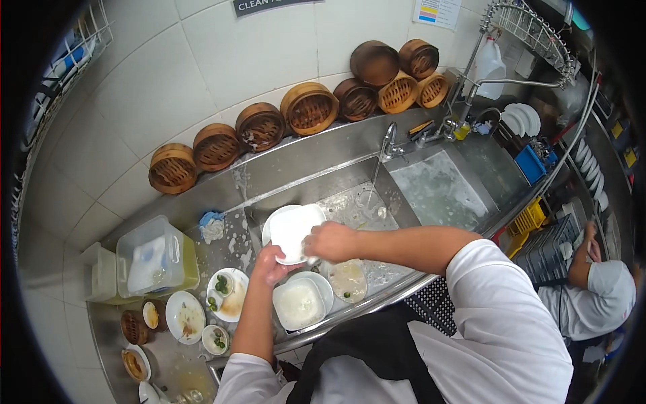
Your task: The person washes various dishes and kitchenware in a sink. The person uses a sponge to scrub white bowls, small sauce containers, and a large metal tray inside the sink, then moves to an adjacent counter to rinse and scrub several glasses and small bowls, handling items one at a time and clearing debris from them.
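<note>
Over the sink (pixel 397 192), my left hand (pixel 270 264) grips the lower left edge of a white square plate (pixel 293 229). My right hand (pixel 332 242) is closed against the plate's right side; whatever lies under its fingers is hidden. Another white plate (pixel 268 225) shows partly behind the square one. Just below my hands, a square white dish (pixel 298 304) rests on a round white plate (pixel 324 288). Beside these lies a plate with food scraps (pixel 348 280). Water runs from the faucet (pixel 389 138) into the sink.
Bamboo steamers (pixel 309 109) line the back ledge. Left are a clear plastic tub (pixel 158 259), a crumpled blue-and-white cloth (pixel 211 226) and soiled dishes (pixel 185 316). A sudsy basin (pixel 441 188) adjoins on the right, under a spray hose (pixel 528 27). Another person (pixel 585 296) works at far right.
</note>
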A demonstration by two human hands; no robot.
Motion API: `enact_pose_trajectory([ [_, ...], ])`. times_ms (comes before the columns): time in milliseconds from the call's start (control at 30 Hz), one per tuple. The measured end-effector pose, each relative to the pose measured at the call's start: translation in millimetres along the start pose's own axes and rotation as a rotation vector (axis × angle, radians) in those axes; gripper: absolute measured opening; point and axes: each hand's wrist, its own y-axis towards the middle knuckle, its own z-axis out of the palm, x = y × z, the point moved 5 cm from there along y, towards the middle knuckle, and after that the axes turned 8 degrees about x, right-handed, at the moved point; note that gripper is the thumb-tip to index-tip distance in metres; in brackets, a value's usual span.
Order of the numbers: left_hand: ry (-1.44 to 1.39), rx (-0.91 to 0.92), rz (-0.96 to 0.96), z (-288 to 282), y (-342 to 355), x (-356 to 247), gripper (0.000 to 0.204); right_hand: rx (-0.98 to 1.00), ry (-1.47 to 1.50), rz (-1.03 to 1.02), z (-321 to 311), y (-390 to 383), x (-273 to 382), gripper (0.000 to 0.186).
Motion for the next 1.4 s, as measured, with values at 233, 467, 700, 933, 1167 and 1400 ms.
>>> enact_pose_trajectory([
  [233, -0.251, 0.011, 0.448, 16.1, 30.1, 19.5, 0.066, -0.460, 1.523, 0.217, -6.6, -29.5, -28.0, 0.061],
  [467, -0.165, 0.011, 0.382, 60.6, 60.5, 86.2, 0.051, -0.646, 1.604, 1.081, 101.8, -79.9, -149.7, 0.063],
  [700, -0.270, -0.154, 0.522, 98.0, 133.4, 92.1, 0.043, -0.933, 0.578, 0.273, 10.7, -63.6, -113.1, 0.034],
  [933, 0.046, -0.142, 0.582, 188.9, 202.4, 129.8, 0.040, -1.331, 1.100, 0.726, 100.2, -203.5, -199.2, 0.041],
  [1167, 1.811, 0.639, 0.482, 257.9, 235.6, 169.0, 0.027, -0.453, 2.677, 0.482, 193.5, -303.2, -253.5, 0.045],
  [1400, 1.640, -0.008, 0.568, 149.3, 312.9, 219.4, 0.025, -1.041, 1.590, 1.304, 289.1, -464.5, -353.7, 0.054],
])
